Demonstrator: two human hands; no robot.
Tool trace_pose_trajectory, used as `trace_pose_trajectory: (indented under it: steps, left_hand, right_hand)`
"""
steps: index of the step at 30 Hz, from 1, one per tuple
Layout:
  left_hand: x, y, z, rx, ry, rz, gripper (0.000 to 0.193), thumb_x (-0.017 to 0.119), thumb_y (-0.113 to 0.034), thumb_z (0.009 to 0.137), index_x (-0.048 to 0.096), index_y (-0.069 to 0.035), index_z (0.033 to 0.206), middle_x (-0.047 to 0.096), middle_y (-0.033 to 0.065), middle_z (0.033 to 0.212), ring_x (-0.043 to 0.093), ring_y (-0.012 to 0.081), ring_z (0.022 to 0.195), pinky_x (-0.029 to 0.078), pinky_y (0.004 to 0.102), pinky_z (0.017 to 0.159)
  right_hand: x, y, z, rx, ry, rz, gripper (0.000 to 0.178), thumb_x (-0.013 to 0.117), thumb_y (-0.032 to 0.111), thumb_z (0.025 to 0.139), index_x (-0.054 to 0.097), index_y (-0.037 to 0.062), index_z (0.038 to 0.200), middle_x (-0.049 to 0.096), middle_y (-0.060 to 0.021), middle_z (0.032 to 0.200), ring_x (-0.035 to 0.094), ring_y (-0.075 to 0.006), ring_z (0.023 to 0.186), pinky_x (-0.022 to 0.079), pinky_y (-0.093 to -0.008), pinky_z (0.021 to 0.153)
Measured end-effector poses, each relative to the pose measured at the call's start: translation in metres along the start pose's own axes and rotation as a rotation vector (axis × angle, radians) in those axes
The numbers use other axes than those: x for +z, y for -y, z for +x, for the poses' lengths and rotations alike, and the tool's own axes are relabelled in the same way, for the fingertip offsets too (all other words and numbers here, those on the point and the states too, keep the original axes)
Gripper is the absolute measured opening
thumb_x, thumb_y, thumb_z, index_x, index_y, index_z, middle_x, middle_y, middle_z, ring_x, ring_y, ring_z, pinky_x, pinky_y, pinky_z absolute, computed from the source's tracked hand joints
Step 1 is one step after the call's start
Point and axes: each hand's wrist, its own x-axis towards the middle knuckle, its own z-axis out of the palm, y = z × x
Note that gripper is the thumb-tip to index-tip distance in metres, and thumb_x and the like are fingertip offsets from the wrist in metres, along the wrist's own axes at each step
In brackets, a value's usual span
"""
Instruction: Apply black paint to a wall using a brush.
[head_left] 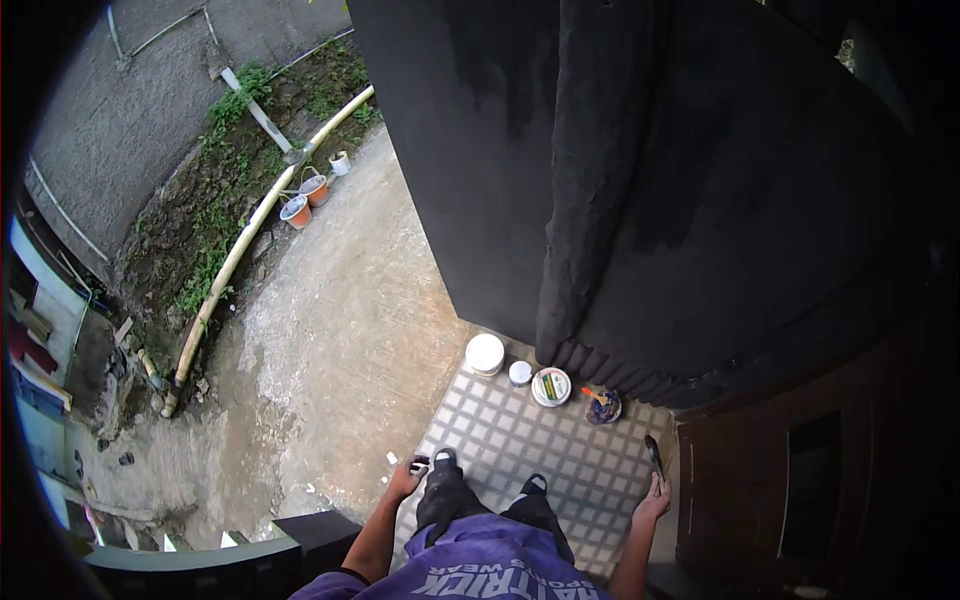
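Observation:
In my right hand (653, 498) is a paintbrush (655, 455) with dark bristles, held upright near the brown door; my fingers are closed round its handle. My left hand (407, 478) hangs beside my left leg, its fingers loosely apart and dark at the tips, with nothing clearly in them. Ahead of my feet, along the foot of the black-painted wall (490, 160), stand a white lidded bucket (485, 352), a small white pot (520, 374) and a round white tub (551, 387) with a green label. Beside them an orange-handled brush (592, 394) rests in a dark paint-stained container (606, 411).
Pale checkered tiles (490, 420) lie under my feet. A brown door (745, 480) closes off the right. On the left, concrete ground (330, 270) runs to a long pale pipe (235, 255); orange buckets (296, 214) and a white pail (340, 163) stand beside it.

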Motion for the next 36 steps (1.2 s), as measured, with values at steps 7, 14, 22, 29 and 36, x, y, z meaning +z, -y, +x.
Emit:
trace_pose_trajectory:
  steps: [7,14,22,29,36]
  left_hand:
    - [-0.036,0.055,0.048,0.006,-0.026,-0.047,0.027,0.059,-0.01,0.082,0.059,0.001,0.107,0.065,0.0126,0.102,0.063,0.0238,0.09,0.05,0.0329,0.08]
    - [-0.105,0.04,0.135,-0.027,-0.012,-0.153,0.028,0.058,-0.008,0.081,0.06,-0.001,0.108,0.065,0.0132,0.102,0.064,0.0251,0.09,0.051,0.0338,0.078]
    - [-0.158,0.01,0.23,0.101,0.193,-0.003,0.027,0.056,-0.007,0.083,0.058,-0.002,0.109,0.065,0.0106,0.104,0.064,0.0207,0.091,0.05,0.0322,0.078]
    - [-0.146,0.026,0.257,0.04,0.174,-0.191,0.029,0.054,-0.01,0.087,0.056,-0.004,0.115,0.064,0.0093,0.107,0.064,0.0185,0.09,0.049,0.0287,0.072]
    - [-0.115,0.01,0.215,-0.053,0.132,-0.265,0.028,0.057,-0.009,0.084,0.057,-0.002,0.111,0.064,0.0119,0.106,0.063,0.0231,0.094,0.049,0.0318,0.079]
  right_hand:
    - [0.071,-0.036,-0.038,0.065,-0.129,0.132,0.027,0.053,0.019,0.089,0.055,-0.0059,0.098,0.06,-0.0129,0.099,0.059,-0.0235,0.099,0.046,-0.0286,0.095]
    - [0.093,-0.135,-0.105,0.263,-0.247,0.419,0.044,0.063,0.027,0.087,0.047,-0.0049,0.113,0.057,-0.0161,0.104,0.058,-0.0207,0.096,0.05,-0.023,0.087]
    - [0.159,-0.156,-0.186,0.291,-0.258,0.025,0.065,0.056,0.049,0.086,0.045,-0.0036,0.122,0.06,-0.0127,0.097,0.056,-0.0133,0.084,0.046,-0.0202,0.072]
    - [0.205,-0.165,-0.234,0.491,-0.153,-0.309,0.057,0.049,0.056,0.087,0.055,0.0,0.095,0.06,-0.0113,0.072,0.049,-0.014,0.051,0.038,-0.0267,0.048]
    - [0.259,-0.17,-0.191,0.547,0.176,-0.396,0.046,0.046,0.047,0.092,0.056,0.0025,0.097,0.059,-0.0079,0.075,0.05,-0.0127,0.056,0.039,-0.0256,0.051]
